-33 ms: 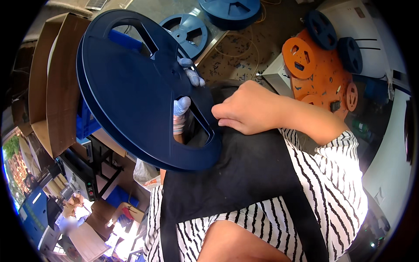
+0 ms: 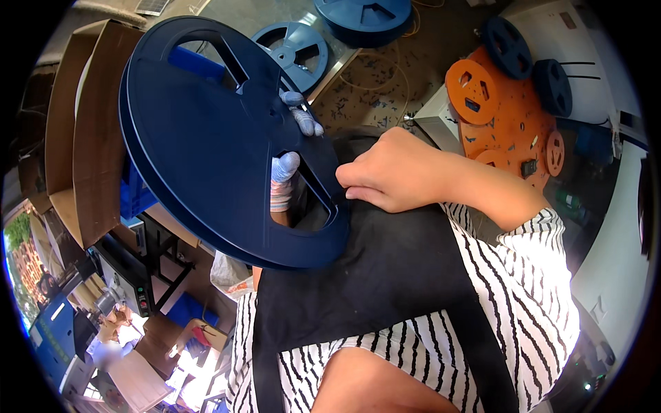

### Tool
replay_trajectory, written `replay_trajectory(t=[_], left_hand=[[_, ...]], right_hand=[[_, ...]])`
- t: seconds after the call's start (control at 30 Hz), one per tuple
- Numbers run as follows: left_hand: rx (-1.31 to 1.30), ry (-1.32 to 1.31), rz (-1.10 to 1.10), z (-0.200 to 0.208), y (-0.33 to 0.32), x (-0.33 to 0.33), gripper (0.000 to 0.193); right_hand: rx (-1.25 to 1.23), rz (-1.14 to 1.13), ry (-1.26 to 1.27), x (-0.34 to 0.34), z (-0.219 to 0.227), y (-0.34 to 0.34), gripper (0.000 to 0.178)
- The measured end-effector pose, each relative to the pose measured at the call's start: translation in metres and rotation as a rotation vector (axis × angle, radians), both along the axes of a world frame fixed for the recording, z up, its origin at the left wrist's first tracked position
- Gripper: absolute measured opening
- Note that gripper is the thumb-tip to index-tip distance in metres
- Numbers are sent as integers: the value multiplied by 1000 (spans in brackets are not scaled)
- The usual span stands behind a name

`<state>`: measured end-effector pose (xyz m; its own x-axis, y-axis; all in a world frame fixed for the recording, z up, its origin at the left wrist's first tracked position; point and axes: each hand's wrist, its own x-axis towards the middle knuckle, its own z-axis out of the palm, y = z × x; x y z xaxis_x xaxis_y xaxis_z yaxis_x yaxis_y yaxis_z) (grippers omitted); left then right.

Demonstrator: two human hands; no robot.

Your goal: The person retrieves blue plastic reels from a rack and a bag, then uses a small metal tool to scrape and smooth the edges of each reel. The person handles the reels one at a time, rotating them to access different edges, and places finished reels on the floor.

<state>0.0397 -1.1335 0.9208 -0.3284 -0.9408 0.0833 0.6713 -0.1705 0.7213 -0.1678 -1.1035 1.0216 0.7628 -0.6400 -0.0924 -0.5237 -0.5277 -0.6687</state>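
A large dark blue plastic reel (image 2: 200, 144) with two flanges is tilted in front of me, its cut-outs facing up. My left hand (image 2: 284, 168), in a pale blue-grey knit glove with a striped cuff, grips it: the thumb shows through the lower cut-out, other fingers show at the hub. The rest of that hand is hidden behind the flange. My bare right hand (image 2: 389, 175) is closed beside the reel's right rim, over my black apron (image 2: 385, 268). Whatever its fingertips pinch, if anything, is hidden.
A cardboard box (image 2: 89, 131) stands at the left. Blue reels (image 2: 292, 55) lie on a grey surface at the back. Scraps litter the brown floor (image 2: 365, 96). An orange board (image 2: 509, 138) at the right carries orange and dark blue reels.
The blue reel has shifted very slightly left, and my left thumb with it. My right hand has barely moved.
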Motion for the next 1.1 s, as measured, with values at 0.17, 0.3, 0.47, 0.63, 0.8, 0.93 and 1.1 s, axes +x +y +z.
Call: replay_trajectory(t=[0.17,0.3,0.47,0.63,0.8,0.93,1.1], left_hand=[[116,443,-196,-3,-5,5,83],[183,705,-341,10,-6,30,82],[248,738,-411,19,-10,32,80],[241,819,-510,25,-1,44,82],[330,813,-507,35,16,43,82],[367,646,-360,57,28,36,75],[339,703,-369,53,34,31,76]], right_hand=[[399,-466,-460,-7,18,-16,9],[530,-634,-709,-10,7,-19,17],[425,-811,-835,-21,-7,-16,17],[-645,-427,-107,-25,11,-39,11],[-878,-96,69,-5,7,-53,15],[-960,-45,96,3,2,-61,12],[-880,14,222,0,7,-53,14]])
